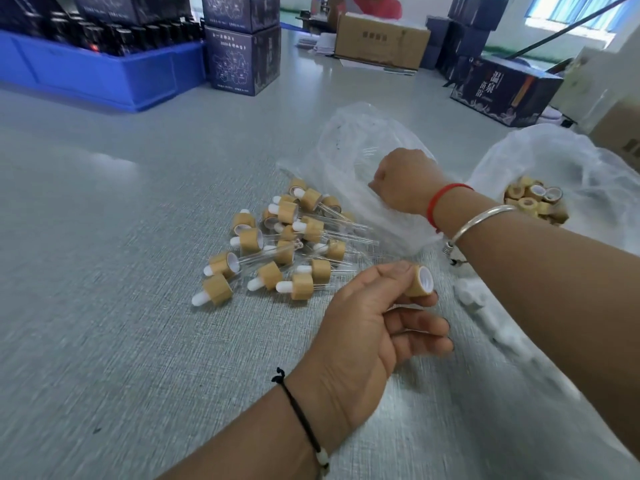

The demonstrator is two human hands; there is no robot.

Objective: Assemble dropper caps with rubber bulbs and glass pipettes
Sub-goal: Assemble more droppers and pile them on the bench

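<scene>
My left hand (377, 320) pinches a bamboo-coloured dropper cap (419, 281) with a white inside, between thumb and forefinger, low in the middle. My right hand (403, 178) reaches into a clear plastic bag (349, 140) of glass pipettes; its fingers are hidden inside, so what they hold cannot be seen. A pile of several assembled droppers (277, 244), with white bulbs and glass tubes, lies on the grey table to the left. A second clear bag (554, 150) at the right holds loose bamboo caps (533, 200). White rubber bulbs (471, 292) lie blurred under my right forearm.
A blue crate (104, 77) of dark bottles stands at the far left. Dark printed cartons (242, 60) are stacked behind it, with another dark carton (502, 88) at the far right. A brown cardboard box (381, 39) sits at the back, a person in red behind it.
</scene>
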